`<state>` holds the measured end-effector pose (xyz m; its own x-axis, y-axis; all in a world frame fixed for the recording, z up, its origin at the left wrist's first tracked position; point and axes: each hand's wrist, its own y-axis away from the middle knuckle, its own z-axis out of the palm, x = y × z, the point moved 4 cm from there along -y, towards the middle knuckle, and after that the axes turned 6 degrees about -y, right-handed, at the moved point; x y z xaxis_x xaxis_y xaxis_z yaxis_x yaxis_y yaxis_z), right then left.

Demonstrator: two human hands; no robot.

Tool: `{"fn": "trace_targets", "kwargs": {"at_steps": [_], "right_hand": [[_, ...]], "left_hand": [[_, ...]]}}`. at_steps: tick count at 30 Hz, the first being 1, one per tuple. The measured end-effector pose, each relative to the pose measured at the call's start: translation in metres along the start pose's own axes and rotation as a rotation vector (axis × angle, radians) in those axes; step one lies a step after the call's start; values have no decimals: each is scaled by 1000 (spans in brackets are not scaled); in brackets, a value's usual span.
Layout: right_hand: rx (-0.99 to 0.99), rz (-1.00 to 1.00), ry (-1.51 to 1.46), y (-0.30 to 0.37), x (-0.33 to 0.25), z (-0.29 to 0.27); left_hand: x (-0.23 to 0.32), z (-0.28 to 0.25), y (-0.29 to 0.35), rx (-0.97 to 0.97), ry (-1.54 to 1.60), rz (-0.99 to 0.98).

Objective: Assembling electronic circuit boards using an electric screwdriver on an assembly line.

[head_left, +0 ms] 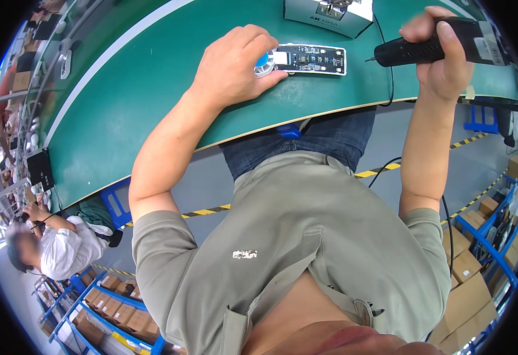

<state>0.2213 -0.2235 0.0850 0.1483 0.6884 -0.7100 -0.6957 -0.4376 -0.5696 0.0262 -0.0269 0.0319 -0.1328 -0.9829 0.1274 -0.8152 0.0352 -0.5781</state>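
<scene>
My left hand (pixel 237 66) is closed on the round end of a small electronic device, steadying it on the green table. The device has a long white housing with a black circuit board (pixel 317 59) facing up; a blue round part (pixel 262 60) shows beside my fingers. My right hand (pixel 445 62) grips a black electric screwdriver (pixel 412 52), held above the table to the right of the device. Its thin bit points left toward the board and stands apart from it.
A box (pixel 330 16) with metal pieces on top stands at the table's far edge. A black cable (pixel 391 83) runs down past the green table (pixel 152 118). At the far left a co-worker (pixel 69 245) sits by the bench. Shelves with cartons (pixel 114 307) stand behind.
</scene>
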Motion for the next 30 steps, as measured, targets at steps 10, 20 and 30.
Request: {"fn": "trace_targets", "kwargs": {"at_steps": [10,20,30], "right_hand": [[-104,175,88,5,20,-22],[-126,155,-45,11,9,-35],[-90,140,57,11,13,-18]], "left_hand": [[-16,10,0,-90,109,-67],[-177,-134,49,-325,-245,-984],[-364,-110,111,-422,-825,-787]]}}
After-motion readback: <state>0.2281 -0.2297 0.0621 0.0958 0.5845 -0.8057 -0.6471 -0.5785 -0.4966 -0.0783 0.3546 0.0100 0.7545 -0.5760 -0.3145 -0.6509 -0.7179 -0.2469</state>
